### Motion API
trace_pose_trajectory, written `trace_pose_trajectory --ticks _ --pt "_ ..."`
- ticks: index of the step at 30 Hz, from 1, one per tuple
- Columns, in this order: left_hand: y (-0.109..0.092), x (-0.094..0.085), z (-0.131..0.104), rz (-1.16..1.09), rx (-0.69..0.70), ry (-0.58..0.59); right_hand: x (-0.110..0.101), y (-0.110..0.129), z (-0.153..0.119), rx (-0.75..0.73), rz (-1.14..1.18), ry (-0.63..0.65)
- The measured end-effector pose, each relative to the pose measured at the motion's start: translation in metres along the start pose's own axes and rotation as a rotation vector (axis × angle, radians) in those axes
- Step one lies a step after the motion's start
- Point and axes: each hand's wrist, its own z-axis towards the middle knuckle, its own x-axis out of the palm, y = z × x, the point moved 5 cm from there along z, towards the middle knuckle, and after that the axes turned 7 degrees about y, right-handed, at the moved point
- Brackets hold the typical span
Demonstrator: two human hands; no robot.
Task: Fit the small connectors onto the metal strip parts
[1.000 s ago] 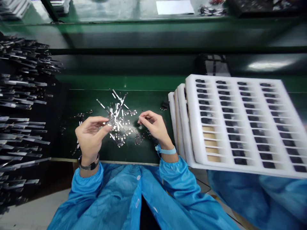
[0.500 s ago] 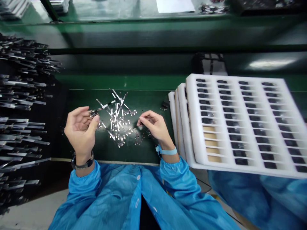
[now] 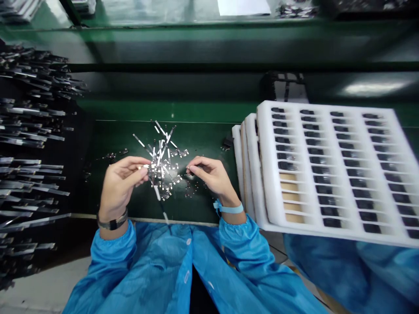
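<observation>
My left hand (image 3: 121, 181) pinches one end of a thin flex cable (image 3: 157, 192) between thumb and fingers; its strip hangs down toward the table's front edge. Just beyond the fingertips lies a loose pile of similar flex cables (image 3: 161, 152), with silver and black strips and small connector ends. On the other side of the pile, my right hand (image 3: 210, 173) has thumb and fingertips pressed together. Whatever is between them is too small to name. Tiny dark pieces (image 3: 191, 189) are scattered on the green table (image 3: 203, 135) below that hand.
White foam trays (image 3: 310, 224) with rows of black parts lean in a stack at the right. Many strips (image 3: 36, 170) stick out of a dark rack at the left. A few loose parts (image 3: 111, 155) lie left of the pile. A small black block (image 3: 228, 140) sits beside the trays.
My left hand has moved right to the pile and now holds a flex cable there; small parts now lie on the table near where it was. My right hand stays almost in place.
</observation>
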Motion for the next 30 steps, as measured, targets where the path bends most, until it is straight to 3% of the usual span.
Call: trace_pose_trajectory --ticks 5,10,20,30 --pt "0.039 0.025 0.014 0.027 -0.145 0.196 0.003 -0.008 0.002 0.052 -0.071 0.053" --pt "0.058 0.031 0.023 0.096 -0.135 0.253 0.009 -0.008 0.002 0.061 -0.129 0.095" --pt "0.066 0.036 0.032 0.148 -0.104 0.332 0.025 -0.016 0.002 0.019 -0.245 0.073" --pt "0.063 0.040 0.032 0.164 -0.095 0.287 0.029 -0.018 0.002 -0.027 -0.312 0.006"
